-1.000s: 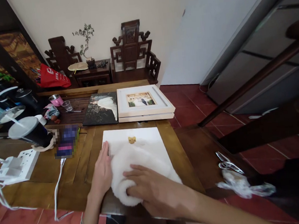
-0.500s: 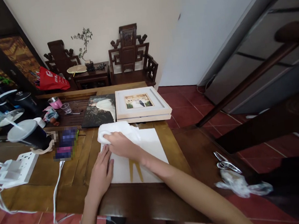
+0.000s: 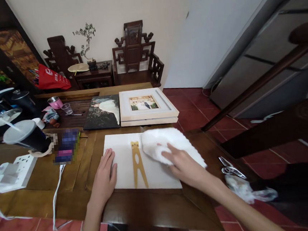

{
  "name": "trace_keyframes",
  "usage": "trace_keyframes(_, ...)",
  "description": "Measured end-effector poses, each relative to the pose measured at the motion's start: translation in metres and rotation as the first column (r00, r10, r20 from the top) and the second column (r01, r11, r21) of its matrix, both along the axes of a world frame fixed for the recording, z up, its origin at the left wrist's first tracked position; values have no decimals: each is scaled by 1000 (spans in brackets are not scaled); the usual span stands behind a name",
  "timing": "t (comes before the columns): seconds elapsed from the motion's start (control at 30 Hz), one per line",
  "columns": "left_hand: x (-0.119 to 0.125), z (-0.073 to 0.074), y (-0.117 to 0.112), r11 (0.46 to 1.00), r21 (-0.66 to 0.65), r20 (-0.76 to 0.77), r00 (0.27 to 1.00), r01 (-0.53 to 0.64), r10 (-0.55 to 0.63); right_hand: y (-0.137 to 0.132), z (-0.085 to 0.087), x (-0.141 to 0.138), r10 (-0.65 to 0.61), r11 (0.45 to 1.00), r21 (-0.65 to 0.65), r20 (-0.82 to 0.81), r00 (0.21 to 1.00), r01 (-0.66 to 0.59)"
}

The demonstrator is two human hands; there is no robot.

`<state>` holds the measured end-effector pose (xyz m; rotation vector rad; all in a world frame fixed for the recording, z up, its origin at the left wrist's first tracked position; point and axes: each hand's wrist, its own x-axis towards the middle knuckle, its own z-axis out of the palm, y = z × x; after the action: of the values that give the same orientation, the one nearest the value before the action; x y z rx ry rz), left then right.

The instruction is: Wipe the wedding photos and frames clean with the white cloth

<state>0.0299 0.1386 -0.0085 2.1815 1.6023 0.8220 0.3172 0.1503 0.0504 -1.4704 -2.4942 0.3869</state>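
Observation:
A white board [image 3: 123, 168] lies flat on the wooden table, with a gold A-shaped stand leg [image 3: 138, 167] attached to or lying on its middle. Its left edge is under the fingers of my left hand [image 3: 105, 175], which rests flat with the fingers stretched out. My right hand [image 3: 181, 161] is closed on a bunched part of a white cloth [image 3: 172, 142]. The cloth spreads over the right side of the board and past its edge onto the table. My right fingertips are partly sunk in its folds.
Behind the board lie a framed picture [image 3: 148, 107] and a dark photo panel [image 3: 102, 112]. To the left are a phone [image 3: 67, 146] on a cable, a lidded cup [image 3: 25, 135] and a power strip [image 3: 26, 171]. Scissors [image 3: 232, 168] and a plastic bag [image 3: 241, 188] lie at right.
My right hand has swept the white cloth from the board's upper left to its right side, uncovering the top of the gold leg. My left hand has stayed at the left edge.

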Motion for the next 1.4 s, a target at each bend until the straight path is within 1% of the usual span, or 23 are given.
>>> trace_keyframes(0.07,0,-1,0,1000,-2,0,1000,3,-3,-35,6,1,127,992,-6,-18,992,-127)
trace_keyframes(0.13,0,-1,0,1000,-1,0,1000,7,-7,-62,14,1,202,979,0,-61,977,-203)
trace_keyframes(0.2,-1,-1,0,1000,0,0,1000,12,-12,-73,20,1,223,975,7,-78,972,-223)
trace_keyframes(0.23,-1,-1,0,1000,0,-1,1000,15,-15,-70,21,0,216,976,4,-71,974,-216)
trace_keyframes(0.3,-1,0,0,1000,-2,1,1000,19,-19,-49,19,-3,179,984,-15,-42,983,-180)
trace_keyframes(0.37,-1,1,0,1000,-6,5,1000,20,-20,-16,12,-7,136,991,-15,-21,990,-136)
trace_keyframes(0.43,-1,2,-1,1000,-10,13,1000,19,-19,20,3,-12,112,993,37,-30,993,-111)
trace_keyframes(0.5,-1,3,-1,1000,-14,19,1000,17,-17,47,-5,-15,95,993,80,-49,994,-91)
trace_keyframes(0.57,-1,3,-2,1000,-18,23,1000,15,-15,57,-11,-18,88,992,98,-63,994,-82)
trace_keyframes(0.6,-1,3,-2,1000,-20,24,1000,15,-14,55,-13,-18,88,991,103,-67,994,-81)
trace_keyframes(0.67,-1,3,-2,1000,-22,24,1000,12,-12,38,-14,-19,100,991,100,-77,992,-92)
trace_keyframes(0.73,-1,3,-1,1000,-24,20,1000,10,-9,9,-11,-18,123,991,70,-98,988,-116)
trace_keyframes(0.8,-1,2,-1,1000,-26,14,1000,9,-8,-23,-1,-14,156,988,2,-116,981,-157)
trace_keyframes(0.87,-1,2,-1,1000,-28,10,1000,13,-13,-50,11,-8,205,972,-96,-112,972,-216)
trace_keyframes(0.93,-1,2,-1,1000,-25,10,1000,20,-19,-62,22,-1,248,948,-182,-96,964,-262)
trace_keyframes(0.97,-1,2,0,1000,-22,11,1000,22,-22,-61,26,2,255,941,-208,-87,963,-267)
trace_keyframes(1.0,-1,2,0,1000,-20,11,1000,24,-24,-56,27,4,246,942,-218,-77,966,-257)
trace_keyframes(1.07,-1,3,0,999,-22,12,1000,25,-25,-35,24,6,204,959,-189,-62,977,-212)
trace_keyframes(1.17,-1,4,0,999,-28,17,1000,24,-23,10,10,0,123,991,-58,-38,992,-125)
trace_keyframes(1.27,0,5,-1,999,-27,20,1000,23,-23,46,-4,-11,53,997,50,-22,998,-51)
trace_keyframes(1.33,0,5,-1,999,-23,21,1000,22,-22,55,-9,-16,34,997,71,-23,999,-32)
trace_keyframes(1.4,0,4,-1,1000,-18,24,999,21,-21,49,-9,-19,30,997,73,-20,999,-28)
